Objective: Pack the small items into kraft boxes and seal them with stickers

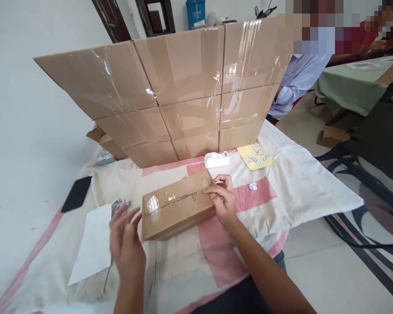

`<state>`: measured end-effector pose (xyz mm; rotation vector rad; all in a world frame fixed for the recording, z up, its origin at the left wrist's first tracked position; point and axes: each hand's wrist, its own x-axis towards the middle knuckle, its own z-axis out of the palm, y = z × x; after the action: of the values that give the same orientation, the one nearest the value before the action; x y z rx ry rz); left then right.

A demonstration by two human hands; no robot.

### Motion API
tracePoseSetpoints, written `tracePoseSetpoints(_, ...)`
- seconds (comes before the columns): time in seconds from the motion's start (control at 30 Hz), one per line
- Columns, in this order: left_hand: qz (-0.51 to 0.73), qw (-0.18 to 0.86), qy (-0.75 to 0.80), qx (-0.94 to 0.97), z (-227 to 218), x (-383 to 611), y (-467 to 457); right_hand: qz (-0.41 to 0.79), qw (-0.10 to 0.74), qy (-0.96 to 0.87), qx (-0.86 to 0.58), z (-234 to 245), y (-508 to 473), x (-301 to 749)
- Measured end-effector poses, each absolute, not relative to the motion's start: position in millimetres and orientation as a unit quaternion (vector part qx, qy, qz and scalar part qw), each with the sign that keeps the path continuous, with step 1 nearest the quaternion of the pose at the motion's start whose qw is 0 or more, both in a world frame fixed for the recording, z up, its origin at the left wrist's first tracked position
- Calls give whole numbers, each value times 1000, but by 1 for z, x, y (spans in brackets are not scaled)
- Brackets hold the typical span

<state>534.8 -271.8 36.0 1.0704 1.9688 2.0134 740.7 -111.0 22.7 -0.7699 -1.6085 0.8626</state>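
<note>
Cardboard box (177, 207), 1 piece

Lies inward from the tabletop's (173, 266) near edge.
Left hand (127, 235), 1: released, beside box.
Right hand (225, 204), 1: fingertips on box's right end; whether grasping, cannot tell.
Black phone (77, 195), 1: left edge.

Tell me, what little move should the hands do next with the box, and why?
Perhaps the left hand should move in against the near left end of the cardboard box: it seems just beside that end, while the right hand touches the other, so the box might sit steadier.
</note>
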Motion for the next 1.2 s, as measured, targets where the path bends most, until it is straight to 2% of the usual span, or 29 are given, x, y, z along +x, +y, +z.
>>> tracePoseSetpoints(0.03,707,36,626,328,28,546,-283,364,544,-683,-323,23,-111,741)
tracePoseSetpoints(0.1,708,19,618,340,8,563,-307,368,541,-689,-312,23,-110,742)
tracePoseSetpoints(0.23,576,-20,679,455,-20,568,-330,388,544,-687,-286,25,-109,743)
tracePoseSetpoints(0.4,409,-226,667,580,8,566,-292,409,538,-681,-281,26,-114,745)
tracePoseSetpoints(0.47,338,-259,667,611,25,567,-273,422,521,-690,-272,30,-112,751)
tracePoseSetpoints(0.6,320,-251,651,640,40,562,-253,450,485,-699,-270,39,-68,774)
tracePoseSetpoints(0.7,314,-277,638,646,40,556,-252,407,480,-695,-349,41,-4,786)
tracePoseSetpoints(0.77,302,-296,637,644,42,554,-252,379,425,-722,-394,38,38,787)
tracePoseSetpoints(0.87,300,-278,637,654,47,553,-251,380,384,-737,-406,24,77,779)
tracePoseSetpoints(0.97,304,-251,638,662,49,552,-246,387,370,-742,-404,9,89,773)
tracePoseSetpoints(1.2,319,-304,639,631,33,552,-233,421,276,-760,-411,12,89,784)
